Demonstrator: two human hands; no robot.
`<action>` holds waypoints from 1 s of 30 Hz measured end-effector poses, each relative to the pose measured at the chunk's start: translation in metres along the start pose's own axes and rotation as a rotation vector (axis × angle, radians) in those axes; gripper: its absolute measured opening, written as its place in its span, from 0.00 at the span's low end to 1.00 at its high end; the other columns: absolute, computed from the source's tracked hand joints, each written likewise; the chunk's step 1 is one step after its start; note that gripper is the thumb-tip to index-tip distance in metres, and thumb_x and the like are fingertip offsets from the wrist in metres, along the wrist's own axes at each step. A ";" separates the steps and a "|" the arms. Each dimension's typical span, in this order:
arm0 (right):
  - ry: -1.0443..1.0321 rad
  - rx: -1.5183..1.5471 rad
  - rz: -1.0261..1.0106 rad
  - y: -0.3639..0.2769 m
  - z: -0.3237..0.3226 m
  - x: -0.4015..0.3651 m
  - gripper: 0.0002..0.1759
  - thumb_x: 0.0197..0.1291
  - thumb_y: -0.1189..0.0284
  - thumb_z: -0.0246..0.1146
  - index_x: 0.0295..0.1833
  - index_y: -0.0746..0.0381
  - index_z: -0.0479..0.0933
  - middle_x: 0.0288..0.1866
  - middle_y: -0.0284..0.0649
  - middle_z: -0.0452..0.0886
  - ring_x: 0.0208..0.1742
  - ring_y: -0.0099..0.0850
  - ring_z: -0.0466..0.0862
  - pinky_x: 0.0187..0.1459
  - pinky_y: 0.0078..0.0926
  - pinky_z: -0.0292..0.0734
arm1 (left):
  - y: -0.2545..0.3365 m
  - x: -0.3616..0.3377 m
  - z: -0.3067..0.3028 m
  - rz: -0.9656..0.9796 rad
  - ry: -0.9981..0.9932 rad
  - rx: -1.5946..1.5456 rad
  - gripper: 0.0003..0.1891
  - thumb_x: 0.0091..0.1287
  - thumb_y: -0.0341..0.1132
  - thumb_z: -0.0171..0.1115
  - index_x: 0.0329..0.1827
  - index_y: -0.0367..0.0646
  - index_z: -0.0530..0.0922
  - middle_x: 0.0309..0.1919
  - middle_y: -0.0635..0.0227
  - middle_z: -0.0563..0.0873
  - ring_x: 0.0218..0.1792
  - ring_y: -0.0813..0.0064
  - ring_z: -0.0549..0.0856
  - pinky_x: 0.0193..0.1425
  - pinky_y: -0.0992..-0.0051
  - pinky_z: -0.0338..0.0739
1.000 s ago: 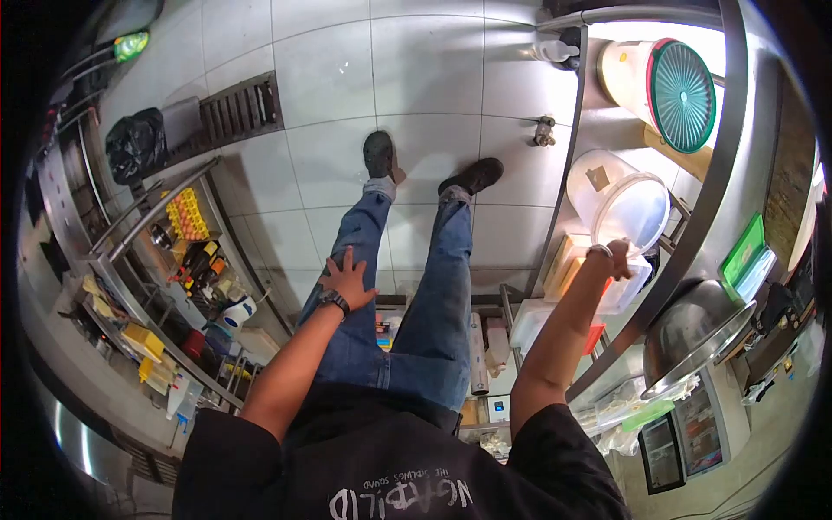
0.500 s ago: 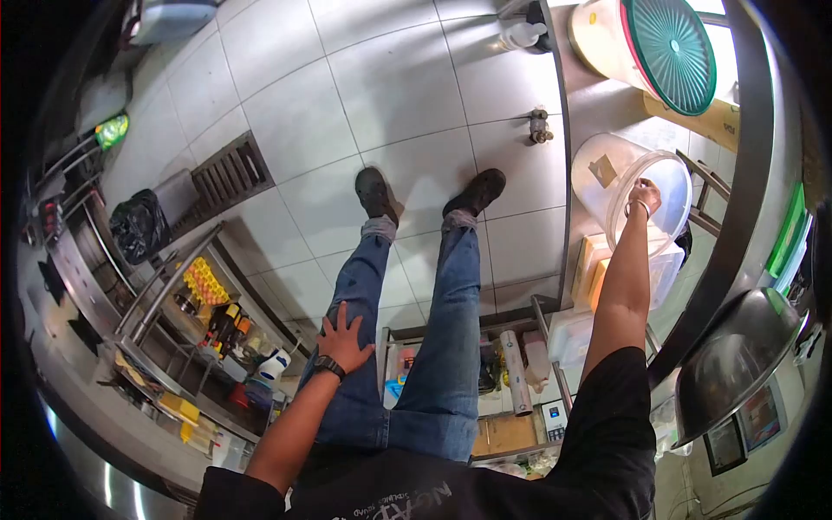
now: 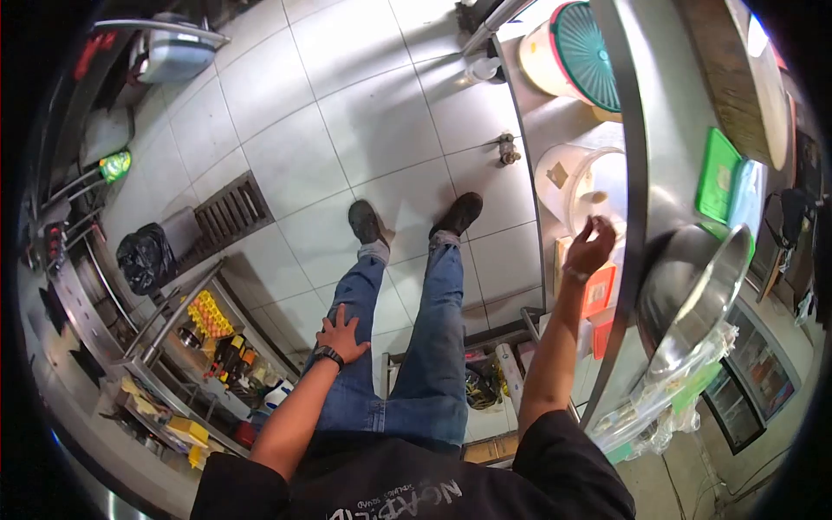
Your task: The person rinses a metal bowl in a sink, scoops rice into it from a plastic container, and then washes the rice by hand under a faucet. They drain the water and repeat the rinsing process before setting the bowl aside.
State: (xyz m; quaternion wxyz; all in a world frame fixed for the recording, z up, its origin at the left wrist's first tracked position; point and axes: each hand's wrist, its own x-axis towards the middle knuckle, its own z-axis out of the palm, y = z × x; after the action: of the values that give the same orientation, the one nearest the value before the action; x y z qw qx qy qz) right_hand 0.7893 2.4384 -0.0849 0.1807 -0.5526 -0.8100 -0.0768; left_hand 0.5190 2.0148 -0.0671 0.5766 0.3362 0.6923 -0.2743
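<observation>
The biggest thing beside you is the steel counter [image 3: 663, 186], its long edge running close past your right forearm; if you raised that arm quickly, I think the edge would be the likeliest thing to catch your wrist. Under it lies a lower shelf [image 3: 559, 130]. Your left leg [image 3: 354, 295] stretches ahead, well apart from the shelf. On the counter rests a wide metal bowl [image 3: 680, 277], seemingly leaning, though the lens bends things and I can't be sure; a bump to the counter might rock it. The clear tub [image 3: 553, 198] stands on the lower shelf just beyond your right fingers, its mouth partly hidden by the counter edge. Catching its rim with a knuckle could tip it, because you are reaching into a tight space. Past it is the bucket [image 3: 539, 65] with a green lid [image 3: 591, 54]. Nearer you, an orange-lidded box [image 3: 598, 290] sits just beside your right wrist, where a dropping forearm might shove it. Your right hand [image 3: 591, 251] has its fingers bent and drawn inward; I can't tell whether they pinch anything, so a loose hold could mean a spill. Your left hand [image 3: 344, 336] rests on your left thigh, fingers spread, holding nothing, with a watch [image 3: 329, 354] at the wrist.
</observation>
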 end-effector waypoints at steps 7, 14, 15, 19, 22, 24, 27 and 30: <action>-0.156 0.355 0.135 -0.142 -0.151 -0.026 0.08 0.53 0.81 0.64 0.39 0.63 0.76 0.38 0.43 0.80 0.43 0.39 0.81 0.45 0.32 0.75 | -0.010 0.005 -0.010 -0.010 -0.031 -0.052 0.39 0.51 0.60 0.65 0.67 0.62 0.65 0.75 0.70 0.45 0.69 0.45 0.56 0.61 0.44 0.65; 0.125 0.656 0.266 -0.138 -0.301 0.035 0.05 0.62 0.79 0.58 0.42 0.69 0.72 0.44 0.44 0.77 0.45 0.29 0.77 0.47 0.26 0.75 | -0.016 0.013 -0.015 0.010 -0.028 -0.087 0.38 0.51 0.59 0.65 0.66 0.63 0.65 0.75 0.69 0.45 0.69 0.47 0.57 0.63 0.43 0.63; 0.214 0.809 0.401 -0.127 -0.308 0.045 0.04 0.64 0.78 0.57 0.43 0.68 0.72 0.42 0.42 0.77 0.43 0.28 0.78 0.46 0.24 0.76 | -0.017 0.014 -0.016 0.013 -0.026 -0.084 0.38 0.50 0.59 0.65 0.66 0.63 0.66 0.75 0.68 0.44 0.69 0.47 0.58 0.63 0.43 0.63; 0.299 0.988 0.625 -0.065 -0.305 0.077 0.07 0.65 0.73 0.58 0.41 0.67 0.74 0.36 0.39 0.79 0.34 0.23 0.79 0.38 0.20 0.78 | -0.018 0.013 -0.018 0.003 -0.040 -0.057 0.38 0.52 0.59 0.64 0.67 0.62 0.65 0.75 0.71 0.46 0.70 0.46 0.55 0.62 0.48 0.67; 0.267 1.023 0.688 -0.045 -0.297 0.084 0.08 0.64 0.71 0.60 0.39 0.66 0.75 0.32 0.37 0.79 0.32 0.21 0.79 0.36 0.17 0.78 | -0.019 0.010 -0.021 0.011 -0.039 -0.067 0.37 0.52 0.59 0.64 0.67 0.61 0.65 0.75 0.71 0.46 0.69 0.46 0.56 0.62 0.48 0.67; 0.263 1.011 0.695 -0.038 -0.296 0.084 0.08 0.63 0.70 0.61 0.39 0.64 0.76 0.31 0.36 0.79 0.31 0.20 0.79 0.36 0.16 0.79 | -0.021 0.012 -0.018 0.007 -0.040 -0.075 0.38 0.52 0.59 0.64 0.67 0.61 0.65 0.75 0.71 0.46 0.69 0.46 0.57 0.62 0.48 0.67; 0.268 1.100 0.705 -0.036 -0.296 0.089 0.07 0.63 0.71 0.61 0.40 0.64 0.76 0.31 0.35 0.79 0.30 0.21 0.79 0.36 0.17 0.78 | -0.018 0.011 -0.021 0.007 -0.037 -0.082 0.38 0.52 0.59 0.64 0.67 0.62 0.65 0.75 0.71 0.46 0.69 0.46 0.57 0.62 0.49 0.68; 0.318 0.940 0.603 -0.052 -0.292 0.089 0.07 0.63 0.72 0.60 0.40 0.66 0.75 0.32 0.37 0.80 0.32 0.22 0.79 0.38 0.18 0.77 | -0.017 0.013 -0.016 0.000 -0.040 -0.073 0.39 0.52 0.59 0.64 0.68 0.62 0.64 0.75 0.71 0.46 0.69 0.46 0.57 0.62 0.49 0.68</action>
State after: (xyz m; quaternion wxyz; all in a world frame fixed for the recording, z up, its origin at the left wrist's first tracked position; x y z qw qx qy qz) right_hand 0.7730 2.4015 0.2219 0.5401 -0.6011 -0.5267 0.2638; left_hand 0.4940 2.0183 -0.0771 0.6022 0.3094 0.6901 -0.2556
